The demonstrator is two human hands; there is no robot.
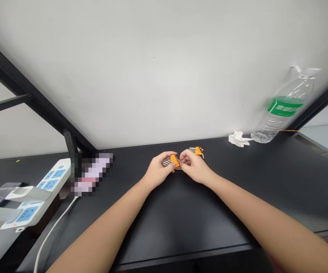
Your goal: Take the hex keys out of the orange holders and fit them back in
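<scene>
My left hand (158, 169) is closed around an orange-holdered hex key set (175, 160), thumb in front and fingers behind. Silver shafts of the keys stick out of the holder toward my left palm. At the holder's right side, my right hand (195, 165) pinches a hex key by its end; the fingers cover most of it. A second hex key set (198, 150), also with an orange holder, lies on the black table (181, 216) just behind my right hand.
A clear plastic bottle (286, 106) with a green label stands against the wall at the right, beside a crumpled white tissue (239, 139). At the left are a power strip (51, 184) with plugs, a pixelated phone-like object (95, 172), a white cable (54, 229) and a black metal frame (38, 102).
</scene>
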